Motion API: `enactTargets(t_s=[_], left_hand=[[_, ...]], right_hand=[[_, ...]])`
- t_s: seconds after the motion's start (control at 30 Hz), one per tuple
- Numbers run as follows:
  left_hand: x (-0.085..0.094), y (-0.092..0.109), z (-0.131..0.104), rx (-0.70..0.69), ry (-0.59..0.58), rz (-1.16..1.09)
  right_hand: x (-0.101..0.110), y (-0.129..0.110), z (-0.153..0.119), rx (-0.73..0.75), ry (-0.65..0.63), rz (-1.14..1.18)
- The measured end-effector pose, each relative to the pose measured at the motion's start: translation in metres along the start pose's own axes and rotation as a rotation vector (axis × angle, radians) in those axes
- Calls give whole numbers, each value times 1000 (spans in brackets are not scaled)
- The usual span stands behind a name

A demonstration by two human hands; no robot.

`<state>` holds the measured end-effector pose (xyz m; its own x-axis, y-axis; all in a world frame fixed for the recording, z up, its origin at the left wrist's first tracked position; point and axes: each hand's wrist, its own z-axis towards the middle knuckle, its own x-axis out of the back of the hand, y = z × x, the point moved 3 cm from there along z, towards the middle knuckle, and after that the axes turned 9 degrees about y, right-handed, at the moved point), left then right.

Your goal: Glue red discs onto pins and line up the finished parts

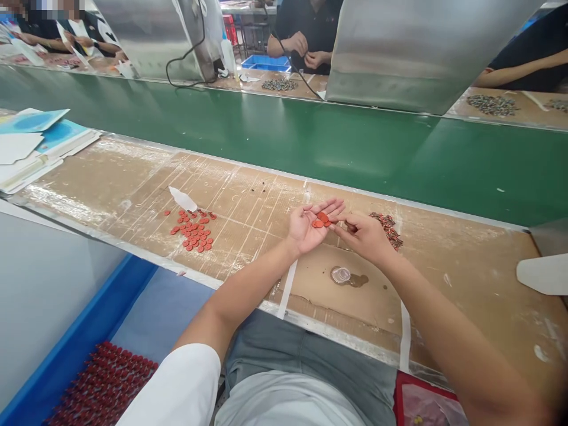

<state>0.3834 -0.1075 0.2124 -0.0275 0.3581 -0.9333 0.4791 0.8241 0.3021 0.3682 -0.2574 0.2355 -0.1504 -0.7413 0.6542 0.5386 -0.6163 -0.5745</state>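
A green surface [266, 130] spans 12 o'clock, beyond the worktable [461, 254]. At 8 o'clock from the hands sits a blue bin [86, 331]. The left hand [309, 231] is spread, palm up; whether the right hand [361, 234] pinches anything, I cannot tell. Loose red discs [193, 234] spread at 9; at 3, the parts pile [390, 229] is partly blocked by the right hand. Toward 9 lies a white bottle [183, 199]; toward 6, a clear cap [341, 274]. Orange-red discs [320, 221] rest on the left palm.
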Motion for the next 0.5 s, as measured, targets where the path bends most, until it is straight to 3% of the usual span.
enactTargets(t_s=[0.13, 0.33, 0.5], left_hand=[[1, 1, 2, 57, -13, 21], [9, -1, 6, 87, 176, 192], [14, -7, 8, 120, 80, 313]], right_hand=[[-2, -4, 7, -95, -48, 83], [6, -1, 12, -605, -177, 380], [18, 0, 9, -802, -186, 498]])
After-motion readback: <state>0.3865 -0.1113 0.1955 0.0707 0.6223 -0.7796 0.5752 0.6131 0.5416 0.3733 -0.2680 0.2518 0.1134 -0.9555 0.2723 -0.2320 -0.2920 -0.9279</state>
